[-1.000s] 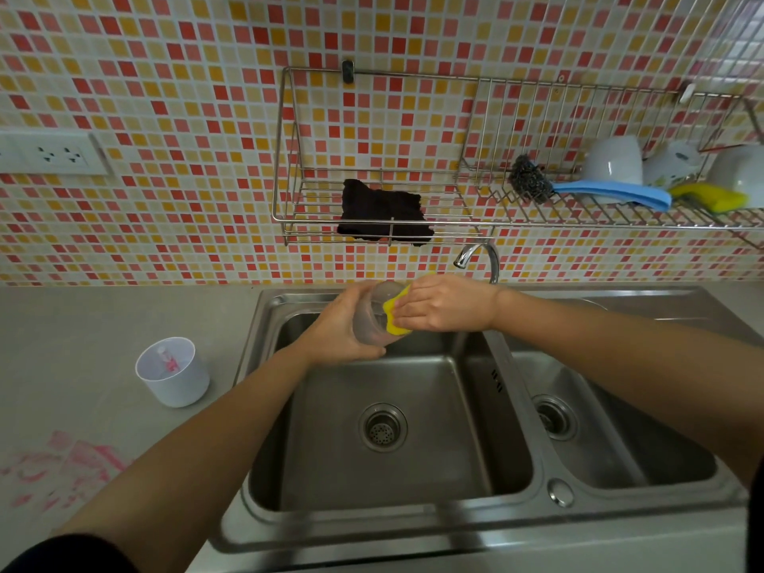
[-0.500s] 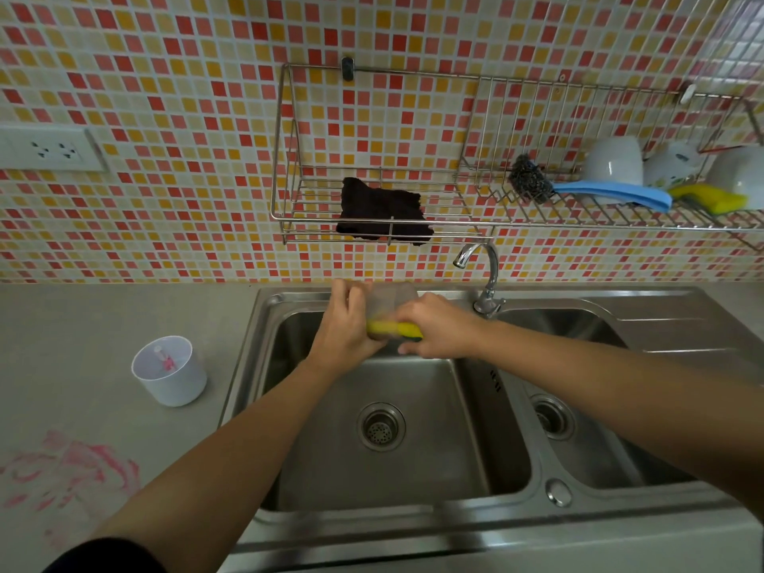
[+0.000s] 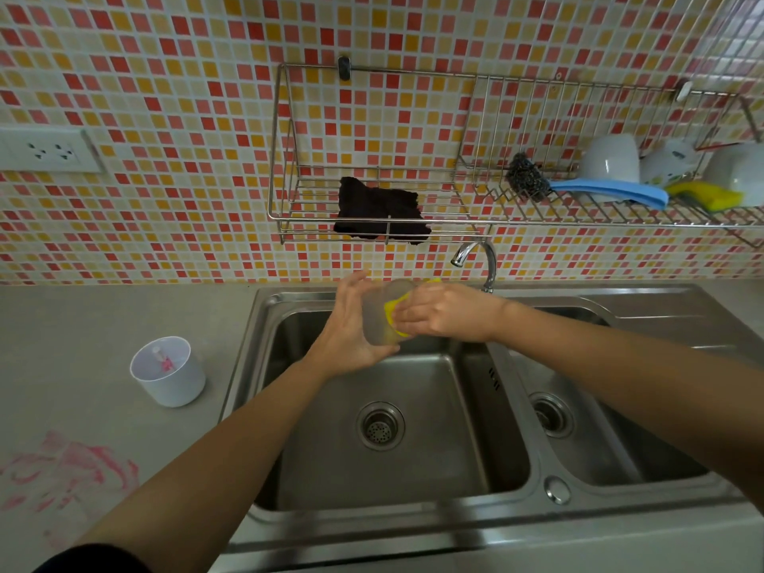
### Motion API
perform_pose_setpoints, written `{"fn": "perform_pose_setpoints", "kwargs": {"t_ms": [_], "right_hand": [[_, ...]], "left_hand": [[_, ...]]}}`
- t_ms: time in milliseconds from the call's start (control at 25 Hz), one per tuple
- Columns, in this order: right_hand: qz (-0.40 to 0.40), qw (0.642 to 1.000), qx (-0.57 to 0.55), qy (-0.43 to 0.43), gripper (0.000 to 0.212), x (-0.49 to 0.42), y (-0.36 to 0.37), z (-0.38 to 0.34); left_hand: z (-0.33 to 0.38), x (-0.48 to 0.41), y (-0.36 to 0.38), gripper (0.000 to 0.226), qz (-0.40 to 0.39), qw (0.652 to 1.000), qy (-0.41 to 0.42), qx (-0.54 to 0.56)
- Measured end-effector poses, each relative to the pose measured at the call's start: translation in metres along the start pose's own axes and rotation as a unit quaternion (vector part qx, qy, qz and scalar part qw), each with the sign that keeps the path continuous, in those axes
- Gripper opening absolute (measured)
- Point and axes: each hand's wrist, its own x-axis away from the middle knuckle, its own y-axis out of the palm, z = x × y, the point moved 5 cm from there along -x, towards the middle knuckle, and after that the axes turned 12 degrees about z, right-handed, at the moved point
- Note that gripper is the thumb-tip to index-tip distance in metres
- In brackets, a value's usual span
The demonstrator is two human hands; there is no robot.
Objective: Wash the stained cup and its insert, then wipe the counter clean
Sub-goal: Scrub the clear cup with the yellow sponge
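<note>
Over the left basin of the steel sink (image 3: 264,324), my left hand (image 3: 351,332) grips a translucent cup (image 3: 378,320), tilted on its side. My right hand (image 3: 446,314) presses a yellow sponge (image 3: 392,314) against the cup's wall. A white cup (image 3: 168,372) with pink stains inside stands upright on the grey counter (image 3: 82,332), left of the sink. A smeared pink stain (image 3: 70,473) covers the counter near its front left.
The faucet (image 3: 479,258) curves over the divider between the two basins. On the wall hangs a wire rack (image 3: 372,225) holding a black cloth (image 3: 380,210), a steel scourer (image 3: 527,177), a blue cloth (image 3: 612,192), a second yellow sponge (image 3: 707,196) and white bowls (image 3: 612,157). A wall socket (image 3: 45,150) sits at left.
The sponge has shifted across the cup: first at its side, then under it, now back against its wall. Both hands stayed over the left basin.
</note>
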Motion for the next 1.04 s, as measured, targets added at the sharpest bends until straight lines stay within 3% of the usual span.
{"fn": "perform_pose_setpoints", "kwargs": {"t_ms": [80, 160, 200, 320, 440, 640, 840, 1000, 1040], "right_hand": [[-0.009, 0.997, 0.042, -0.058, 0.034, 0.005, -0.002, -0.002], [-0.005, 0.996, 0.067, -0.052, 0.030, 0.006, -0.002, -0.004], [0.018, 0.998, 0.060, -0.022, 0.029, 0.004, -0.002, -0.004], [-0.015, 0.987, -0.091, 0.128, 0.043, -0.001, -0.003, -0.001], [-0.020, 0.988, -0.101, 0.116, 0.047, -0.002, -0.011, -0.004], [-0.012, 0.976, -0.121, 0.181, 0.041, 0.001, -0.006, -0.004], [0.043, 0.998, 0.027, 0.025, 0.026, 0.008, -0.009, -0.006], [0.042, 0.989, 0.103, -0.094, 0.024, 0.020, -0.008, -0.001], [0.041, 0.986, 0.117, -0.112, 0.025, 0.021, -0.010, -0.002]], "left_hand": [[-0.003, 0.000, 0.006, 0.104, -0.130, 0.989, -0.053, 0.044], [-0.007, -0.002, 0.007, 0.104, -0.171, 0.981, -0.087, 0.034], [-0.007, -0.003, 0.005, 0.098, -0.150, 0.985, -0.082, 0.016], [-0.005, -0.002, -0.003, 0.085, -0.039, 0.999, -0.037, -0.003], [-0.003, 0.005, -0.004, 0.080, 0.036, 0.999, 0.028, -0.020], [-0.002, 0.000, -0.007, 0.075, 0.082, 0.997, 0.010, -0.002], [0.009, -0.003, -0.004, 0.082, 0.069, 0.997, -0.010, 0.014], [0.004, -0.003, 0.001, 0.102, -0.125, 0.986, -0.094, 0.058], [0.003, -0.004, 0.001, 0.100, -0.135, 0.984, -0.100, 0.057]]}}
